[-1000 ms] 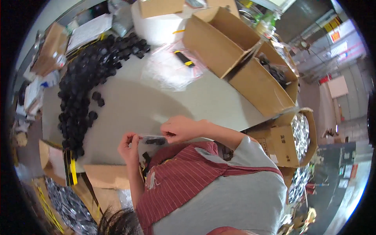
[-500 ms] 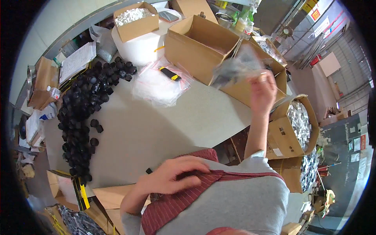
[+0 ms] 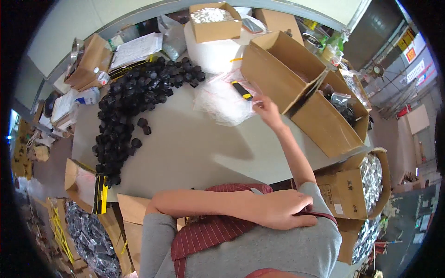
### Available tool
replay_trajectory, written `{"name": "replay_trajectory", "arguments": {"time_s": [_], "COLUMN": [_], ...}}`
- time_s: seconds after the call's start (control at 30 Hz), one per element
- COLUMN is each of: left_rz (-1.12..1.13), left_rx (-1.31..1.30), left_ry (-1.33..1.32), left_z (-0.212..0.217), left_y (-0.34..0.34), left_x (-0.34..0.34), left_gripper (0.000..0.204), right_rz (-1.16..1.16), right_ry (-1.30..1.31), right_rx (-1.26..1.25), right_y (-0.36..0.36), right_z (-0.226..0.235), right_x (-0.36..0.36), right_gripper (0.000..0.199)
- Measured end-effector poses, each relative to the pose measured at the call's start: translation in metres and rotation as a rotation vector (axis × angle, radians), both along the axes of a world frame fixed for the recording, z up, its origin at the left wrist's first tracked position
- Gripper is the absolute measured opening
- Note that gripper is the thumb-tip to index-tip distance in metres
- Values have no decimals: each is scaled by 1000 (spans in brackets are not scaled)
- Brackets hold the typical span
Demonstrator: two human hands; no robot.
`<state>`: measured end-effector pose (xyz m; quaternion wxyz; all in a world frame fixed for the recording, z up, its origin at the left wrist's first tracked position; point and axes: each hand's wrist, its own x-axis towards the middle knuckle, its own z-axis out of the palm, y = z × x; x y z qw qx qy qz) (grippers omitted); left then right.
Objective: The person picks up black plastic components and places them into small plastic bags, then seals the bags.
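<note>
Strap [image 3: 327, 216] is gripped in left fingers [image 3: 303, 222], perhaps for tautness. Bags [image 3: 217, 105] lie, seemingly for reach, beside right fingers [image 3: 260, 101], whose hold I cannot tell.

White papers [image 3: 137, 50] lie near a small white bottle [image 3: 101, 75] — behind them, a pale wall [image 3: 92, 25].

Black faceted pieces [image 3: 118, 129] at left, pale grey desk [image 3: 181, 139] beneath, clear bags [image 3: 220, 104] striped red at the far side, black tool [image 3: 241, 90] tipped yellow, and maroon apron [image 3: 204, 236], white pinstripes!
</note>
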<state>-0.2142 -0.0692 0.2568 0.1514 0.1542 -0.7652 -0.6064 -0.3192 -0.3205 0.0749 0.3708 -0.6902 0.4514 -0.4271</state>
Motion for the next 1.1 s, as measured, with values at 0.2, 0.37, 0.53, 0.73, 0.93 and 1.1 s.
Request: {"name": "replay_trajectory", "arguments": {"time_s": [0.2,0.37,0.53,0.73,0.93,1.1], "left_rz": [113,-331,-8,1168,1394,1325], "left_rx": [300,230,138,666,889,889], "left_ry": [226,724,480,223,332,235], "left_z": [45,47,0,-137,-204,-223], "left_y": [-6,11,-4,-17,24,45], "left_x": [11,12,90,145,183,194], "left_gripper": [20,9,11,27,29,25], "right_rz": [209,15,56,149,-124,38], "right_ry": [638,903,769,680,916,627], "right_rx": [-387,-396,-575,-269,-266,-130], "right_y": [-51,-50,-66,-97,-74,-110], "right_z": [-82,-89,-116,-115,-84,-92], "right_x": [68,107,96,89,103,80], "right_gripper": [30,34,17,29,36,23]}}
